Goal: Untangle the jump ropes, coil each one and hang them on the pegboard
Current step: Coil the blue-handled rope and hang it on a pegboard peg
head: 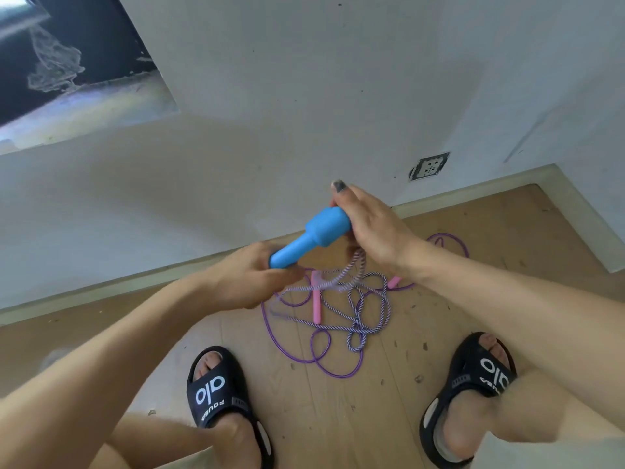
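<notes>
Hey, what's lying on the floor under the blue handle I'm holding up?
Below the blue handle lie a purple rope and a striped braided rope, tangled together around a pink handle on the wooden floor. Both hands cover parts of the pile.

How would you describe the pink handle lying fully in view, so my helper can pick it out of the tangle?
Look at the wooden floor between the two black sandals, where the ropes lie tangled. The pink plastic handle lies there, straight and upright in the picture. Unlike the solid purple cord and the striped braided rope, it is thick and rigid.
</notes>
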